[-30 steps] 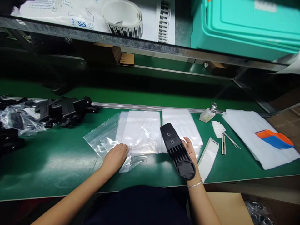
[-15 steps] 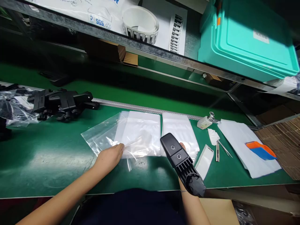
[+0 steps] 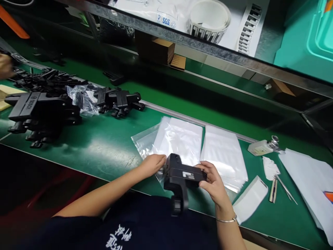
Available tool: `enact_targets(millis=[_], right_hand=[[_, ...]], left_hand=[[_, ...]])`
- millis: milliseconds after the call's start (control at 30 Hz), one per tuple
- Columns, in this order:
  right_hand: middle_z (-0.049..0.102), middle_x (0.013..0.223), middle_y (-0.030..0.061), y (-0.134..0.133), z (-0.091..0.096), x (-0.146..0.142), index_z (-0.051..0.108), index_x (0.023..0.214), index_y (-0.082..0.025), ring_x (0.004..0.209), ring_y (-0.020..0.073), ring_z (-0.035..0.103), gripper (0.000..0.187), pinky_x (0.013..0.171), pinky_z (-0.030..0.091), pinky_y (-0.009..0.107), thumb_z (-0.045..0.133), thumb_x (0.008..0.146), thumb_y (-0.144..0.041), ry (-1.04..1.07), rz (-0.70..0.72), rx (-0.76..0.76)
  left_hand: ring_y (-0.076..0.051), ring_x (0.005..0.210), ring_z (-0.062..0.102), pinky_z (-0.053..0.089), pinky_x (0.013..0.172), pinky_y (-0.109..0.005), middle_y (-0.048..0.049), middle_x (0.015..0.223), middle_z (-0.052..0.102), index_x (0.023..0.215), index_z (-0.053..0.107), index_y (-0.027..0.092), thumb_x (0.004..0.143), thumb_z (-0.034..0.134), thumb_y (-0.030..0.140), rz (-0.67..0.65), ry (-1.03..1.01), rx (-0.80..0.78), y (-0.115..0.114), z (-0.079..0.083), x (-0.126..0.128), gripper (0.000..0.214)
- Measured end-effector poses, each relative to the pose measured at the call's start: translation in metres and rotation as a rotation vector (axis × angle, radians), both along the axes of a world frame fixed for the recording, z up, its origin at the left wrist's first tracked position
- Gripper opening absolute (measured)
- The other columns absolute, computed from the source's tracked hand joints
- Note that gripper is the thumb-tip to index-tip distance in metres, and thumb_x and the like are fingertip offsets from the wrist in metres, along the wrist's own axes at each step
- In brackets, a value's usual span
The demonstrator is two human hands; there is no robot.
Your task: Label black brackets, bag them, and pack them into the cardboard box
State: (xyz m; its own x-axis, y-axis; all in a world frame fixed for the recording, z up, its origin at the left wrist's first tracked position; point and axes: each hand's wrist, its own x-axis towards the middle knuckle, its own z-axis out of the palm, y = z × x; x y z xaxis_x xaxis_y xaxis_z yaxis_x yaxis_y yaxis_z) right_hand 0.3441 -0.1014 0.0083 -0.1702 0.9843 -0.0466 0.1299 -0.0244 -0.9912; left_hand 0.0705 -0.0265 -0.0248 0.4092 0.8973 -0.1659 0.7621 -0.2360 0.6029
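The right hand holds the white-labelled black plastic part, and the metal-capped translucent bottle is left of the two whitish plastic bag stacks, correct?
Not quite: in the head view, the metal-capped translucent bottle is right of the two whitish plastic bag stacks, not left. The right hand does hold the white-labelled black plastic part.

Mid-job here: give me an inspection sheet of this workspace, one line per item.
Surface: green table, glossy, reflecting light.
Job's things: black part held in front of two plastic stacks; clear bag partly over the left stack.
Clutter: bottle and tweezers at right; black assemblies at left.
Grips: right grip holds the black part; left grip is at the clear bag, its hold unclear.
Cables: nothing seen.
Surroundings: shelf above, bearing label roll and teal box; co-worker's hand, blurred, far left.
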Motion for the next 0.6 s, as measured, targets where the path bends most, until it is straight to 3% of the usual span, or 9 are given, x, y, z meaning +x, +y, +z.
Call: enact_targets(millis=[100, 200, 333, 400, 500, 600], right_hand=[[0.067, 0.115, 0.0087, 0.002, 0.003, -0.015, 0.050, 0.123, -0.028, 0.107, 0.0255, 0.064, 0.054, 0.095, 0.050, 0.041, 0.073, 0.077, -0.046, -0.084, 0.050, -0.054], [0.066, 0.117, 0.0078, 0.003, 0.002, -0.022, 0.051, 0.121, -0.027, 0.110, 0.0252, 0.062, 0.048, 0.098, 0.047, 0.043, 0.071, 0.079, -0.038, -0.224, -0.009, -0.066], [0.064, 0.114, 0.0050, 0.004, -0.002, -0.026, 0.056, 0.114, -0.026, 0.107, 0.0248, 0.061, 0.040, 0.098, 0.045, 0.044, 0.070, 0.077, -0.034, -0.391, -0.071, -0.016], [0.065, 0.110, 0.0047, 0.002, -0.006, -0.027, 0.055, 0.111, -0.025, 0.103, 0.0239, 0.062, 0.036, 0.094, 0.047, 0.043, 0.068, 0.079, -0.036, -0.366, -0.155, -0.018], [0.065, 0.107, 0.0064, -0.003, -0.011, -0.031, 0.054, 0.108, -0.023, 0.098, 0.0239, 0.062, 0.033, 0.090, 0.049, 0.043, 0.065, 0.081, -0.039, -0.360, -0.390, 0.012], [0.063, 0.113, 0.0103, -0.005, -0.018, -0.042, 0.056, 0.106, -0.021, 0.107, 0.0268, 0.060, 0.030, 0.094, 0.048, 0.047, 0.064, 0.083, -0.039, -0.475, -0.466, 0.203]], left_hand=[[-0.019, 0.071, 0.063, 0.042, 0.061, -0.025, -0.0023, 0.073, 0.067, 0.074, 0.062, 0.020, 0.089, 0.044, 0.023, -0.033, 0.005, -0.020, -0.004, 0.012, -0.004, 0.024], [-0.018, 0.075, 0.063, 0.043, 0.063, -0.025, -0.0033, 0.081, 0.067, 0.083, 0.062, 0.019, 0.090, 0.045, 0.024, -0.003, 0.067, 0.116, -0.013, 0.026, -0.005, 0.019], [-0.018, 0.085, 0.065, 0.047, 0.070, -0.026, -0.0030, 0.089, 0.067, 0.093, 0.063, 0.021, 0.093, 0.040, 0.023, -0.135, 0.055, 0.248, -0.026, 0.037, -0.004, 0.022], [-0.019, 0.086, 0.066, 0.048, 0.072, -0.027, -0.0029, 0.093, 0.069, 0.101, 0.062, 0.022, 0.093, 0.037, 0.020, -0.146, 0.024, 0.207, -0.028, 0.040, -0.006, 0.026], [-0.019, 0.076, 0.068, 0.049, 0.069, -0.028, -0.0009, 0.083, 0.070, 0.116, 0.056, 0.021, 0.092, 0.036, 0.020, -0.117, 0.015, 0.110, -0.026, 0.046, -0.007, 0.032], [-0.021, 0.072, 0.069, 0.050, 0.068, -0.030, -0.0001, 0.082, 0.071, 0.128, 0.048, 0.021, 0.091, 0.038, 0.021, -0.202, 0.008, 0.088, -0.022, 0.053, 0.009, 0.038]])
